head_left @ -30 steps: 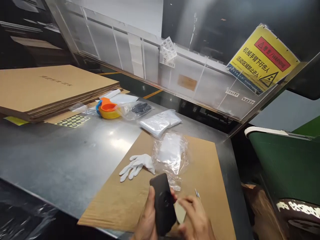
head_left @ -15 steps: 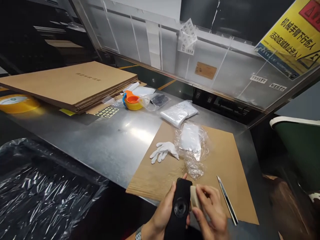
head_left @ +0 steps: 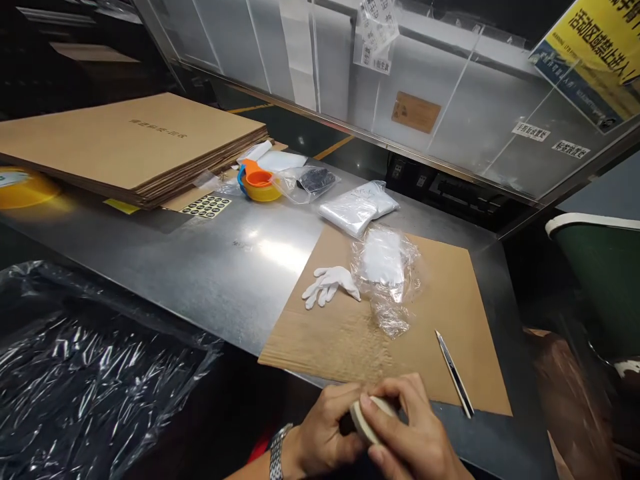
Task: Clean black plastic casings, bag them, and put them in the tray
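Both hands meet at the bottom edge of the view, just below the front edge of the metal table [head_left: 215, 267]. My left hand [head_left: 325, 433] is curled, with a dark object mostly hidden inside it. My right hand [head_left: 410, 440] pinches a pale flat piece [head_left: 363, 420] against that object. A watch sits on my left wrist. On the cardboard sheet [head_left: 450, 300] in front lie a white glove [head_left: 330, 285], a crumpled clear bag [head_left: 387, 273] and a thin blade tool [head_left: 454, 373].
A stack of flat cardboard [head_left: 130, 140] lies at the back left, next to a sticker sheet [head_left: 206, 206], an orange and yellow tape dispenser [head_left: 260, 183] and bagged parts [head_left: 357, 208]. Black plastic film [head_left: 95, 380] fills the lower left. A clear guard panel [head_left: 400, 100] runs behind.
The hands have drawn down toward me, below the table edge. The black device that stood upright in my left hand is now almost hidden. The view has tilted down.
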A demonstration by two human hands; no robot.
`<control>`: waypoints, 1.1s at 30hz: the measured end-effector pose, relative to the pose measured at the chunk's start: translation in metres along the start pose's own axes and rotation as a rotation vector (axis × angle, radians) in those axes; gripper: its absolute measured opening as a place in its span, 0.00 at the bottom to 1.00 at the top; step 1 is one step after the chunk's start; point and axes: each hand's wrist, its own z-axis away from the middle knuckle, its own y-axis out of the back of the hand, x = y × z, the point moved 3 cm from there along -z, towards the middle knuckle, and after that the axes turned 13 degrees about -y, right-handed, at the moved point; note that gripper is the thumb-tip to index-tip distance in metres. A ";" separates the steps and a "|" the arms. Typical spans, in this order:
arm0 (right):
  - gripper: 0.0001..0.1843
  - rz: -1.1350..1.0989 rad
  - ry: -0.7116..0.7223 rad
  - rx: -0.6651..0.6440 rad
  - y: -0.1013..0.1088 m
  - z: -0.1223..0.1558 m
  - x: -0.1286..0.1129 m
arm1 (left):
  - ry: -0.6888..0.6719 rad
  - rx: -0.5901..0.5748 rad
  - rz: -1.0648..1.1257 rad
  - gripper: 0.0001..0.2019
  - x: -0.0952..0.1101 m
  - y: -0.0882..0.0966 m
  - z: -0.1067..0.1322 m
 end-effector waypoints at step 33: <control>0.20 -0.507 -0.369 0.275 -0.044 0.004 0.027 | 0.305 0.740 0.716 0.28 -0.010 -0.012 0.002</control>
